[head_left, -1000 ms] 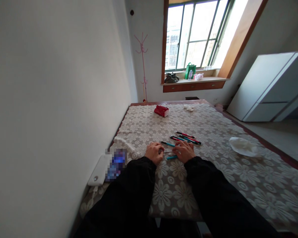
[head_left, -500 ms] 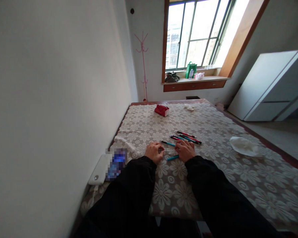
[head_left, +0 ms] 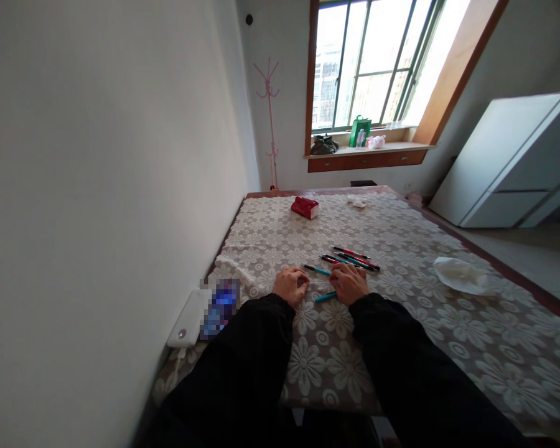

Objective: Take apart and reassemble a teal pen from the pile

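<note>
My left hand (head_left: pixel 291 287) rests on the patterned tablecloth with fingers curled and thumb and fingertips closed together. What it pinches, if anything, is too small to make out. To its right, my right hand (head_left: pixel 350 284) is also closed, fingertips down near the cloth, its contents hidden. A blue pen part with a dark tip (head_left: pixel 316 270) lies beyond the gap between the hands, its right end reaching my right fingers. Nearer to me, a blue pen barrel piece (head_left: pixel 325 297) lies beside my right hand. Several red, black and blue pens (head_left: pixel 352 256) lie just beyond that hand.
A white power bank (head_left: pixel 186 320) with a cable and a blurred-screen phone (head_left: pixel 220 308) lie by the left wall. Farther off are a red tissue pack (head_left: pixel 305 208) and a crumpled white scrap (head_left: pixel 357 202). A white cloth-like piece (head_left: pixel 462 275) lies at right.
The whole view has shifted very slightly. Both hands keep almost the same pose, and the pens stay where they were.
</note>
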Demonstrator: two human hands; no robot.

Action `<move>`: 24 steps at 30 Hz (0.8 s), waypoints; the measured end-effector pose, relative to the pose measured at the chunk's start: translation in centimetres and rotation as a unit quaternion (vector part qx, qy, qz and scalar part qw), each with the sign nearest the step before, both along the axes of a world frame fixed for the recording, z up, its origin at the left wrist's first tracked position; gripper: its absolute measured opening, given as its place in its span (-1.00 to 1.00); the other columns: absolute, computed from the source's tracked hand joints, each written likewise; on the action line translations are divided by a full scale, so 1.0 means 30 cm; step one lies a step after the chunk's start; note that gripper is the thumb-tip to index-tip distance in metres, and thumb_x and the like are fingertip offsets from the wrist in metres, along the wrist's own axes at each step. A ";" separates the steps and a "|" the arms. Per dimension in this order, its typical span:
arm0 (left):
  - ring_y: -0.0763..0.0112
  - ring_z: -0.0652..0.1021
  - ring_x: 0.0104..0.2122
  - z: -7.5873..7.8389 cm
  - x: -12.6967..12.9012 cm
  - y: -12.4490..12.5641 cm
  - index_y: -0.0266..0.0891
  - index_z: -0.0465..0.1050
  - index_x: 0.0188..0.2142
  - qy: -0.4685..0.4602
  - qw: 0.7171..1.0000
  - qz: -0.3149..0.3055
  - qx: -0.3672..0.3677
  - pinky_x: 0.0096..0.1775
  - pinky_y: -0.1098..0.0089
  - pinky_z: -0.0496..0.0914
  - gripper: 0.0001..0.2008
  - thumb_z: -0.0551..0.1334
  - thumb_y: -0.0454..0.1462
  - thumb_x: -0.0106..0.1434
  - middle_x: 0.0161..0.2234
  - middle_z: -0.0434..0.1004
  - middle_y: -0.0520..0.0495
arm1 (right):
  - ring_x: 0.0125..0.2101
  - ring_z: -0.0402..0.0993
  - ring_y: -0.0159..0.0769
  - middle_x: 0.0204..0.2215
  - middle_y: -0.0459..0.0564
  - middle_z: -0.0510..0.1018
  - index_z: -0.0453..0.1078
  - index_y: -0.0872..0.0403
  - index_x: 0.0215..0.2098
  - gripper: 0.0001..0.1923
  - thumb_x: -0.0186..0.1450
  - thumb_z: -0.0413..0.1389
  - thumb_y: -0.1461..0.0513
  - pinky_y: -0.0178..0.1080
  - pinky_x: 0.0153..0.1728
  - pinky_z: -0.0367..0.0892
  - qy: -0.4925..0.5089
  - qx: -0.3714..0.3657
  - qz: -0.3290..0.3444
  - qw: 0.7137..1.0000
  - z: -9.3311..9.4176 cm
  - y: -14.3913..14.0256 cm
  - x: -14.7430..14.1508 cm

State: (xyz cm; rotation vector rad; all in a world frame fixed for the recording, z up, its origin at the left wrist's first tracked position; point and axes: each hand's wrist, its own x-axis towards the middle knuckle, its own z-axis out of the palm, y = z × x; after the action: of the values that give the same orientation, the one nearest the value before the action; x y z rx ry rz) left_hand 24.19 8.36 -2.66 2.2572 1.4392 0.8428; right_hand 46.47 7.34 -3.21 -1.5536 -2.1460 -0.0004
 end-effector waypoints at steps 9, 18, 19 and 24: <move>0.24 0.46 -0.06 -0.001 0.001 0.004 -0.13 0.60 -0.30 -0.018 1.000 0.004 0.010 0.05 0.25 0.33 -0.90 0.27 -0.29 0.22 -0.15 0.59 -0.01 | -0.07 0.38 -0.16 -0.11 -0.01 0.56 0.45 0.01 -0.28 -0.87 0.29 0.06 0.27 -0.11 -0.07 0.07 0.020 0.011 -0.032 0.999 -0.013 0.017 0.005; 0.25 0.47 -0.07 -0.014 0.003 0.007 -0.12 0.58 -0.32 -0.033 0.999 0.008 0.021 0.05 0.26 0.33 -0.92 0.28 -0.29 0.22 -0.18 0.60 0.00 | -0.09 0.39 -0.15 -0.13 0.01 0.57 0.45 0.00 -0.30 -0.87 0.30 0.04 0.26 -0.10 -0.07 0.07 0.022 0.020 -0.032 0.999 -0.015 0.017 0.008; 0.25 0.47 -0.07 -0.014 0.003 0.007 -0.12 0.58 -0.31 -0.034 0.999 0.008 0.022 0.05 0.26 0.33 -0.92 0.28 -0.29 0.22 -0.18 0.60 0.00 | -0.09 0.39 -0.15 -0.14 0.01 0.57 0.44 0.01 -0.30 -0.87 0.30 0.04 0.26 -0.10 -0.08 0.08 0.024 0.022 -0.037 0.999 -0.016 0.018 0.008; 0.23 0.48 -0.07 -0.011 0.002 0.009 -0.14 0.58 -0.31 -0.038 0.999 0.013 0.021 0.03 0.25 0.34 -0.91 0.28 -0.29 0.21 -0.18 0.60 -0.02 | -0.10 0.39 -0.14 -0.16 0.01 0.58 0.44 0.00 -0.31 -0.88 0.29 0.05 0.26 -0.10 -0.09 0.09 0.026 0.028 -0.035 0.999 -0.019 0.020 0.008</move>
State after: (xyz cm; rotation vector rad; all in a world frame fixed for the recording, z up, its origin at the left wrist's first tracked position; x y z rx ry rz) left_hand 24.24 8.62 -2.98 2.2177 1.4316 0.9644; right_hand 46.72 7.94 -3.77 -1.5786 -2.0335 -0.0420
